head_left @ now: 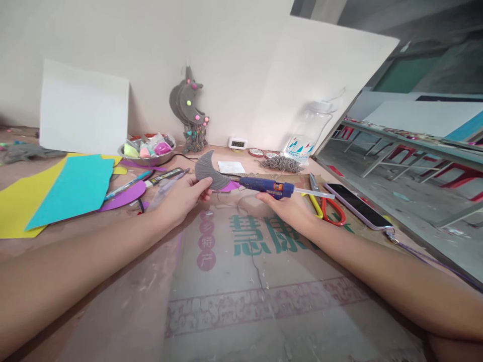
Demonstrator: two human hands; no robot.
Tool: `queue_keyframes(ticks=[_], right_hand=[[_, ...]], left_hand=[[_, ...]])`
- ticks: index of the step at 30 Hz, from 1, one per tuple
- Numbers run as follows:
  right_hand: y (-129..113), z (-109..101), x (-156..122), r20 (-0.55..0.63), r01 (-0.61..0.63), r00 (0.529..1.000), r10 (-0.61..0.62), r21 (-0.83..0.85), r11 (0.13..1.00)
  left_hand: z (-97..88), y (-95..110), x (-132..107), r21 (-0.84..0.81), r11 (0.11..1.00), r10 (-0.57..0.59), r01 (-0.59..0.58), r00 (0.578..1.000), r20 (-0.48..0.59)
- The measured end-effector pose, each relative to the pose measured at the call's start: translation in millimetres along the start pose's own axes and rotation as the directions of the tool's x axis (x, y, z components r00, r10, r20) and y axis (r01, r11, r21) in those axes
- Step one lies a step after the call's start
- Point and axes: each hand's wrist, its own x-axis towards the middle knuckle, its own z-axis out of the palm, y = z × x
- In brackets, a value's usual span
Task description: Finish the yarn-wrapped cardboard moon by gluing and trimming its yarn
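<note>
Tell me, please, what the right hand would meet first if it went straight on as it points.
Probably the grey crescent pinched in the left hand, with the glue gun in the right hand leading, though depth is unclear.

A flat grey crescent covered in fine cord-like ridges [205, 169] is held raised in the left hand [184, 199], its horns turned up and right. A dark blue plastic glue gun [260, 185], a translucent glue stick [316, 193] projecting from its rear, is held in the right hand [290, 210], its nozzle pointed towards the crescent's lower horn.
</note>
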Motion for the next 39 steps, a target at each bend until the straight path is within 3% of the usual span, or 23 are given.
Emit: queue_keyframes(ticks=[16,19,23,28,34,39], right_hand=[[1.2,-2.5,4.1,0.013,-0.031,0.999,0.031,-0.010,0.999],[-1.1,-9.6,8.1,-0.023,-0.008,1.000,0.009,0.076,0.997],[-0.9,-21.9,19.2,-0.151,0.041,0.988,-0.009,0.209,0.977],[4.8,-33.0,52.5,-0.054,0.014,0.999,-0.009,0.097,0.995],[17.1,-6.7,107.0,-0.022,-0.022,1.000,0.019,-0.162,0.987],[36.3,28.9,130.2,0.048,-0.069,0.996,0.081,-0.219,0.973]], left_hand=[[-1.3,-1.8,0.7,-0.011,0.999,0.033,-0.033,0.999,-0.017],[-1.2,-2.0,1.1,-0.007,0.999,0.034,-0.034,0.999,-0.034],[-1.7,-6.0,3.8,-0.022,0.999,0.023,-0.023,1.000,-0.012],[-2.4,-9.9,5.1,0.020,0.998,0.057,-0.057,0.998,0.016],[-1.3,-5.0,1.9,0.052,0.994,0.088,-0.091,0.995,0.053],[1.3,0.0,0.2,-0.027,0.999,0.046,-0.045,0.998,0.040]])
